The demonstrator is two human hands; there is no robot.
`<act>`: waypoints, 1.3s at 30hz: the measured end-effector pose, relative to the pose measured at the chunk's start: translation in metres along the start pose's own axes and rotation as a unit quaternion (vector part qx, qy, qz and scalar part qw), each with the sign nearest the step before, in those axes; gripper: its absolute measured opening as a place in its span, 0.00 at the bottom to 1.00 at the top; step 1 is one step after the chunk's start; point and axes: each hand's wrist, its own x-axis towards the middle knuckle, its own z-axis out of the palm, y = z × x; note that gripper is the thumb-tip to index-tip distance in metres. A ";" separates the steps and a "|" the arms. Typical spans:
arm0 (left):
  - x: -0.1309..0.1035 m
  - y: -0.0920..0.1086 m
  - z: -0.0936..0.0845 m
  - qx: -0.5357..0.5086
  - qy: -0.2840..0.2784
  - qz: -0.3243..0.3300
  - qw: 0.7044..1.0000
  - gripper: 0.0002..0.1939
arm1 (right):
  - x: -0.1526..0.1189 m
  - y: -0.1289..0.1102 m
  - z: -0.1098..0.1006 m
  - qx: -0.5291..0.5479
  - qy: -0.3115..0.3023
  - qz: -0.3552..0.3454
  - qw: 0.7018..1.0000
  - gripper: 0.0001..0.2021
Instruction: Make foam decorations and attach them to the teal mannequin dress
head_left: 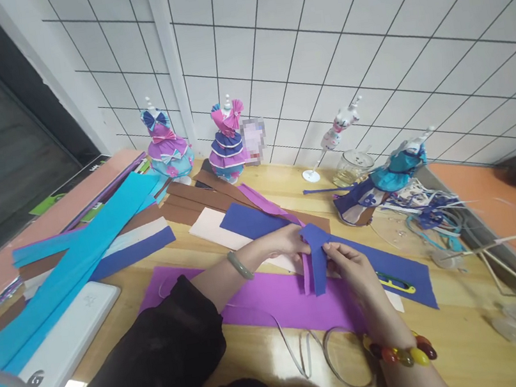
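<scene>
Near the middle of the view, my left hand (289,242) pinches the upper left side of a folded dark blue strip (318,262). A narrow purple piece hangs against the strip's left side. My right hand (350,264) holds the strip's right edge between thumb and fingers. Both hands are over a wide purple sheet (259,303) lying on the wooden table (244,363). A long dark blue sheet (409,268) runs to the right behind my right hand, with yellow-handled snips (397,284) on it.
Small dressed mannequins (167,136) stand along the tiled wall, beside a bare white one (344,119) and a glass cup (353,166). Bright blue strips (98,230) cross a white power bank (76,337) at left. Ribbon scraps (427,204) and sticks (494,249) lie at right.
</scene>
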 end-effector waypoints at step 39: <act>0.000 0.003 -0.011 -0.064 -0.154 -0.041 0.985 0.18 | -0.001 0.000 0.008 -0.077 -0.005 -0.107 0.991 0.14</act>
